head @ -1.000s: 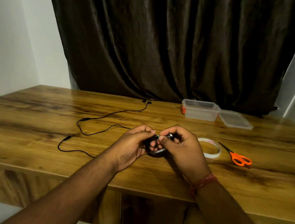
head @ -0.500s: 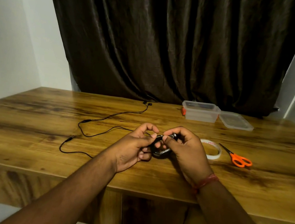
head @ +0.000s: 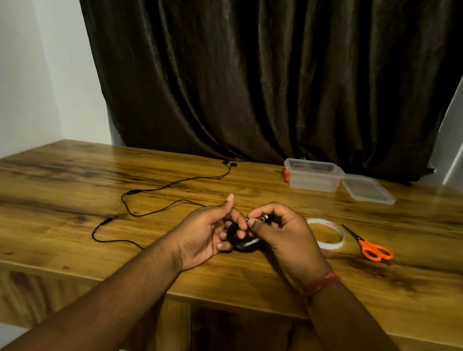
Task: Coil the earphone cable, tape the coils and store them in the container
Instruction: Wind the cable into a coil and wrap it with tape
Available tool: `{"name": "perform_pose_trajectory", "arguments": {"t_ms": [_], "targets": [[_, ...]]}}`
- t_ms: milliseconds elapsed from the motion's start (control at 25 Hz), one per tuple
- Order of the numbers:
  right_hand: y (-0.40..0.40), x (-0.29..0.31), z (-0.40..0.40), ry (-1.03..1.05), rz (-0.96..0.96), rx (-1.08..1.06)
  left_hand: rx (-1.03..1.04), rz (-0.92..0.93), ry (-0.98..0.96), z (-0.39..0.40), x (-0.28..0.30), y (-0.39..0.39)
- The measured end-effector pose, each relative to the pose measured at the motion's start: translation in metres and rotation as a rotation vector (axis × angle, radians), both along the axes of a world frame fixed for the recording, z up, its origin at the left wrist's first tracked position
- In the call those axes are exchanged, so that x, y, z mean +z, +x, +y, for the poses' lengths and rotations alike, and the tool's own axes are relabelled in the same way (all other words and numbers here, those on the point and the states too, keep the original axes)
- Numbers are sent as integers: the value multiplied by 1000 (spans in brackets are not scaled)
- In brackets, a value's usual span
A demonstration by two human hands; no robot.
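Over the near middle of the wooden table (head: 37, 237), the right hand (head: 283, 239) pinches the metal plug end of a black earphone cable (head: 163, 188) above a small coil (head: 240, 240). The left hand (head: 204, 231) has its lower fingers curled at the coil and its index finger raised. The loose cable trails left and far to the earbuds (head: 229, 163). A tape roll (head: 325, 233) and orange scissors (head: 371, 248) lie right; a clear container (head: 312, 175) and its lid (head: 368, 189) sit far right, before a dark curtain (head: 254, 65).

Dim, warm light falls from above onto the table (head: 74, 183), whose glossy wood shows soft glare near its far edge. The curtain (head: 253, 74) stays murky. Wide-angle distortion bends the edges.
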State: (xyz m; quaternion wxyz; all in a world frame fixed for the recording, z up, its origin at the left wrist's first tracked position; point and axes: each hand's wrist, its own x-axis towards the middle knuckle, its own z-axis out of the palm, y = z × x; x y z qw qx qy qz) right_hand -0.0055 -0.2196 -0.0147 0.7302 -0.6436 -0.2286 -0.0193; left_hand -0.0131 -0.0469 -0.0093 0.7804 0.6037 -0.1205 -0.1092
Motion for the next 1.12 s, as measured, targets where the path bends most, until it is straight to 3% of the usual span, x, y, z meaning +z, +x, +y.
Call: {"name": "perform_pose_trajectory", "arguments": {"t_ms": [840, 1120], "targets": [[2, -4, 0, 14, 61, -2, 61, -8, 57, -5, 1, -3], [1, -3, 0, -36, 33, -105, 45, 0, 71, -6, 1, -2]]}}
